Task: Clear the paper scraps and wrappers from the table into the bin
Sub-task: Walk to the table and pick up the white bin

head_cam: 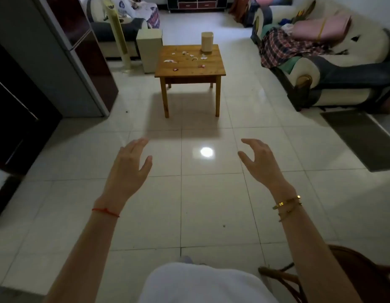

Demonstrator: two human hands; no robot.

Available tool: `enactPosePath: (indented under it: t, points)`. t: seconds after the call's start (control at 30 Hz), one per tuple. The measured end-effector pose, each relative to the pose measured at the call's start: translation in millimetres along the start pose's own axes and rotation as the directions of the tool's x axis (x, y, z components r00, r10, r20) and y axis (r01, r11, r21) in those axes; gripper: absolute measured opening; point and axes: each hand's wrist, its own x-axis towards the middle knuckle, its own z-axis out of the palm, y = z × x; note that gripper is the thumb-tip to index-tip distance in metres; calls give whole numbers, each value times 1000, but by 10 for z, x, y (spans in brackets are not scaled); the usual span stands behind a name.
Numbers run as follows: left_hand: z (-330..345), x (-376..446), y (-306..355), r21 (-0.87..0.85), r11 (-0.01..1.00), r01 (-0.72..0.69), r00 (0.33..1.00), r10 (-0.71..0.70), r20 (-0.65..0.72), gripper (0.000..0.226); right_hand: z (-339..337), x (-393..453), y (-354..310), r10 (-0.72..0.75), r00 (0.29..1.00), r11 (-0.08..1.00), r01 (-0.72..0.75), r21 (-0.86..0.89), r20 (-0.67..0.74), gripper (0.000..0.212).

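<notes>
A small wooden table (pixel 213 68) stands in the middle of the room, well ahead of me. Several paper scraps and wrappers (pixel 171 61) lie scattered over its top. A beige cylindrical bin (pixel 207 42) stands on the table's far right corner. My left hand (pixel 128 169) and my right hand (pixel 260 162) are both held out over the tiled floor, far short of the table. Their fingers are spread and neither hand holds anything.
A fridge (pixel 65 51) stands at the left, a sofa (pixel 334 68) piled with clothes at the right. A cream box (pixel 149 49) and a tall fan (pixel 119 33) stand left of the table. A dark mat (pixel 362 138) lies at right; a wicker chair (pixel 351 274) is beside me.
</notes>
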Motion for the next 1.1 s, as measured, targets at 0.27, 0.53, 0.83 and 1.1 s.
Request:
enactPosePath:
  t: [0.27, 0.53, 0.83, 1.1]
  points:
    - [147, 181, -108, -11, 999, 38, 999, -38, -28, 49, 151, 240, 112, -1, 1000, 1000, 1, -10, 15, 42]
    - [388, 994, -430, -38, 997, 74, 997, -75, -30, 49, 470, 1128, 252, 2, 998, 1000, -2, 2, 57, 41]
    - [532, 2693, -901, -50, 998, 38, 999, -38, -2, 49, 746, 2765, 264, 56, 998, 998, -56, 16, 23, 41]
    - [719, 4173, -1162, -54, 999, -1, 997, 5, 77, 49, 858, 4007, 402, 99, 994, 995, -98, 22, -43, 40]
